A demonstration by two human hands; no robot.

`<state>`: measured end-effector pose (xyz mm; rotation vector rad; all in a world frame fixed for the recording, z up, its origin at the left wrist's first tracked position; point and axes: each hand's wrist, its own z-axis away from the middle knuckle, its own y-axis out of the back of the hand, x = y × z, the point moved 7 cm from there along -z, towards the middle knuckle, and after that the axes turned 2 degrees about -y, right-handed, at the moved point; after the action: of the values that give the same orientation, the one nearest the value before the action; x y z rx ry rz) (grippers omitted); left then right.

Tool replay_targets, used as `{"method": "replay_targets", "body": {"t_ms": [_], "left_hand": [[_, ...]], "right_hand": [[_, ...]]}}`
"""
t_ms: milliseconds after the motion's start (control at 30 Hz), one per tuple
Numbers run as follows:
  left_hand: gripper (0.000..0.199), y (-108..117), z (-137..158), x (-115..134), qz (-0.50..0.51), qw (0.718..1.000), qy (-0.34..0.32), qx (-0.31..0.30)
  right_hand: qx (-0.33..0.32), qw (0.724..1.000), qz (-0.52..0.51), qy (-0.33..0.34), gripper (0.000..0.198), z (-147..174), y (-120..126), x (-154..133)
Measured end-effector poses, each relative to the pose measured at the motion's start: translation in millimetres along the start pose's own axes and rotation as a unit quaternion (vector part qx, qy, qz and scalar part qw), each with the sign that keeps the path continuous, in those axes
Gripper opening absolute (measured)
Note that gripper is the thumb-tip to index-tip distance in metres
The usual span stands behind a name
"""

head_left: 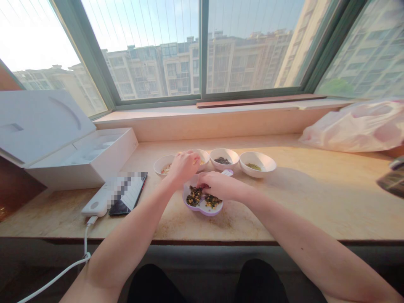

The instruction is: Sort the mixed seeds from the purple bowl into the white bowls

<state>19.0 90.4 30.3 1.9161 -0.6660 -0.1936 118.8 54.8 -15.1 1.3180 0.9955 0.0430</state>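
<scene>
A purple-rimmed divided dish [206, 212] with a short handle holds a mix of dark, green and yellow beans or grains [212, 201]. My right hand [217, 185] reaches into its far part, fingers bent together among the grains; what they pinch is too small to name. Above the white bowl with yellow bits [204, 156], my left hand [186, 167] has its fingers drawn together, their tips partly hidden. Left of it, another white bowl [159, 166] contains pale and reddish bits. To the right stand a bowl of black beans [223, 160] and a bowl of green beans [253, 166].
An open white box [104, 158] stands at the left. Nearer me lie a white power bank [97, 202] with a cable and a dark phone [139, 191]. A white plastic bag [356, 126] rests at the far right, beside the window [202, 99]. The counter's front edge runs before my knees.
</scene>
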Motion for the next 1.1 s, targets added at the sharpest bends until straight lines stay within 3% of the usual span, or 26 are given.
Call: {"method": "replay_targets", "body": {"t_ms": [233,467,733,833,967,1100], "left_hand": [[0.026,-0.7,1.4,2.8,0.031,1.0,0.001,0.005],[0.023,-2.2,1.8,-1.2,0.05,0.999,0.012,0.01],[0.023,3.0,4.6,-3.1,0.069,0.997,0.033,-0.003],[0.023,6.6,5.9,0.3,0.08,0.996,0.029,-0.01],[0.025,11.6,7.8,4.1,0.092,0.995,0.029,-0.016],[0.025,13.3,8.5,5.7,0.091,0.995,0.032,-0.016]], "right_hand": [[-0.016,1.0,0.023,0.004,0.022,1.1,-1.0,-0.5],[0.003,0.999,0.04,0.019,0.026,8.3,14.2,-19.8],[0.028,0.993,-0.109,0.026,0.011,8.9,26.3,-12.2],[0.048,0.97,-0.239,-0.018,0.014,7.2,29.4,0.3],[0.048,0.91,-0.405,-0.07,0.03,8.4,31.0,7.9],[0.042,0.858,-0.503,-0.094,0.041,11.5,32.4,6.3]]}}
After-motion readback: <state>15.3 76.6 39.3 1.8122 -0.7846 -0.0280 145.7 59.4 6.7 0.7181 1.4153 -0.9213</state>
